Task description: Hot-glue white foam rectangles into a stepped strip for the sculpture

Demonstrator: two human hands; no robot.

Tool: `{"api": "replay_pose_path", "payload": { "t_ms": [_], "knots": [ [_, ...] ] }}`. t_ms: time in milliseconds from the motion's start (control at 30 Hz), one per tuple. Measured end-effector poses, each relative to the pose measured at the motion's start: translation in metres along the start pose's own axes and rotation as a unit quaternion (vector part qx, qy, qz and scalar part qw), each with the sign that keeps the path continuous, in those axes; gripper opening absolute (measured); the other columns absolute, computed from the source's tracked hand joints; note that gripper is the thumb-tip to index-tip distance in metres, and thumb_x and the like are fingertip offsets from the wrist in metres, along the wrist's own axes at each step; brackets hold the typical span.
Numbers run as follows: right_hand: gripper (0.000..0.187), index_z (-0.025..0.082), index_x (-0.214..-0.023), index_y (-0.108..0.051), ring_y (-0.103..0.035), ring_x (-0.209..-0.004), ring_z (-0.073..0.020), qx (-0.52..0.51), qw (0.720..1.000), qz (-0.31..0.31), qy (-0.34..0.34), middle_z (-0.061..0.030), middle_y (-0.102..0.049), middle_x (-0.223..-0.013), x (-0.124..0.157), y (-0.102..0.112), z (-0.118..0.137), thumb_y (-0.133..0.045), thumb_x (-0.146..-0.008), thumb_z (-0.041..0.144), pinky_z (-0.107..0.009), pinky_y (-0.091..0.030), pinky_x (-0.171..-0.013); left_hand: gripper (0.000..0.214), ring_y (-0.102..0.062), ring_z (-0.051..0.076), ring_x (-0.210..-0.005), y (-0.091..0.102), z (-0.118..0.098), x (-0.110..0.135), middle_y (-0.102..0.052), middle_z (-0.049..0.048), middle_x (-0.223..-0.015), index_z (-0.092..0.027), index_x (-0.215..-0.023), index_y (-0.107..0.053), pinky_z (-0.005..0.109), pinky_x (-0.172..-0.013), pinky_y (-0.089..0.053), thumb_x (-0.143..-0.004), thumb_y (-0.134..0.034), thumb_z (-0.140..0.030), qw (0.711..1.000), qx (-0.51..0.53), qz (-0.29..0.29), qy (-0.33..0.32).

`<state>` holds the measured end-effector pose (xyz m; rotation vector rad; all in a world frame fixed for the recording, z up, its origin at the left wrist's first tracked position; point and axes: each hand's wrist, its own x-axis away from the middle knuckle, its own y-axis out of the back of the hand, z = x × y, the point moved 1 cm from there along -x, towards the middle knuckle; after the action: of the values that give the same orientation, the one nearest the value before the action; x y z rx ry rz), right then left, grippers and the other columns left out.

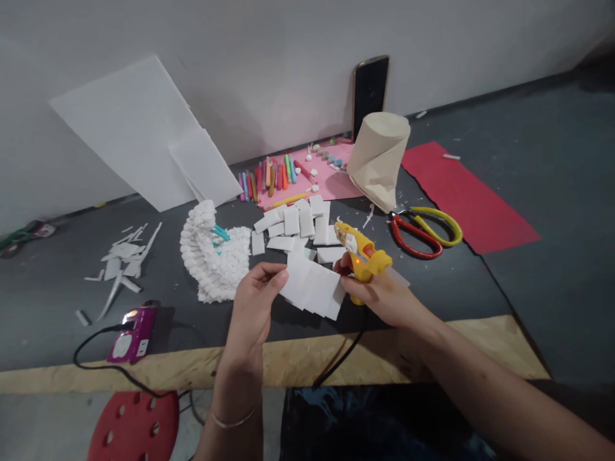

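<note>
While left fingers (275, 280) pinch stepped white pieces (312, 287), right fingers (356, 289) grip a glue gun (361, 253).

Phone (369, 93) propped against wall (278, 57), crayons (284, 176) on pink paper (342, 184); red stool (132, 429) below

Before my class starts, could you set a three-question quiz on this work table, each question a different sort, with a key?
1. Multiple choice: what does the right hand hold?
a) scissors
b) a yellow glue gun
c) a red sheet

2. True or false: the phone stands upright behind the beige wrapped object.

3. Fill in the colour: the left hand holds flat, overlapping ____ pieces.

Key: 1. b; 2. true; 3. white.
</note>
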<state>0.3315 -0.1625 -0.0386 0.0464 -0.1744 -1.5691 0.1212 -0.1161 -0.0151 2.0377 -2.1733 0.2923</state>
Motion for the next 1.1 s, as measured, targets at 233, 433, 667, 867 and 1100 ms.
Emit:
{"api": "replay_pose_path", "payload": {
  "t_ms": [233,433,667,867,1100],
  "knots": [
    [0.008,0.023,-0.086,-0.057,-0.056,-0.082,-0.0197,-0.002,1.0,-0.005,0.006,-0.0025,-0.06,-0.085,0.0005,0.0001,0.0011,-0.057,-0.079,0.018,-0.034,-0.044,-0.07,0.025,-0.057,0.013,-0.071,-0.0006,-0.0002,0.0002,-0.066,0.0019,-0.074,-0.017,-0.079,-0.072,0.025,-0.067,-0.043,-0.065,-0.083,-0.034,1.0,0.0,-0.003,-0.002],
    [0.009,0.022,-0.086,-0.056,-0.056,-0.081,-0.0201,-0.004,1.0,-0.003,-0.001,-0.003,-0.06,-0.086,0.0007,-0.0001,0.0006,-0.057,-0.078,0.019,-0.034,-0.044,-0.068,0.025,-0.057,0.012,-0.07,-0.0009,-0.0015,0.0006,-0.066,0.0011,-0.073,-0.016,-0.078,-0.072,0.024,-0.067,-0.043,-0.064,-0.084,-0.033,1.0,0.001,-0.01,0.004],
    [0.008,0.022,-0.086,-0.056,-0.056,-0.083,-0.0203,-0.004,1.0,-0.005,0.009,-0.0029,-0.06,-0.087,0.0001,0.001,0.0011,-0.057,-0.078,0.019,-0.035,-0.045,-0.072,0.023,-0.056,0.012,-0.069,-0.0019,-0.0023,0.0024,-0.066,0.001,-0.072,-0.017,-0.078,-0.072,0.024,-0.066,-0.043,-0.066,-0.083,-0.034,1.0,-0.003,0.002,0.0],
    [0.008,0.023,-0.086,-0.056,-0.056,-0.082,-0.02,-0.004,1.0,-0.012,0.015,-0.0026,-0.06,-0.085,0.0006,0.0002,0.001,-0.058,-0.078,0.019,-0.034,-0.044,-0.069,0.022,-0.056,0.012,-0.07,-0.0034,-0.0022,0.0053,-0.067,0.0011,-0.074,-0.017,-0.077,-0.071,0.023,-0.065,-0.042,-0.066,-0.082,-0.033,1.0,-0.008,-0.003,-0.002],
    [0.007,0.023,-0.085,-0.055,-0.056,-0.081,-0.0208,-0.005,1.0,-0.01,0.005,-0.0031,-0.06,-0.085,0.0013,0.0006,0.0043,-0.058,-0.08,0.022,-0.035,-0.045,-0.069,0.02,-0.057,0.012,-0.072,-0.0007,-0.0002,0.0057,-0.067,0.001,-0.074,-0.018,-0.079,-0.072,0.023,-0.068,-0.044,-0.068,-0.082,-0.032,1.0,-0.011,-0.007,-0.012]
  ]
}}
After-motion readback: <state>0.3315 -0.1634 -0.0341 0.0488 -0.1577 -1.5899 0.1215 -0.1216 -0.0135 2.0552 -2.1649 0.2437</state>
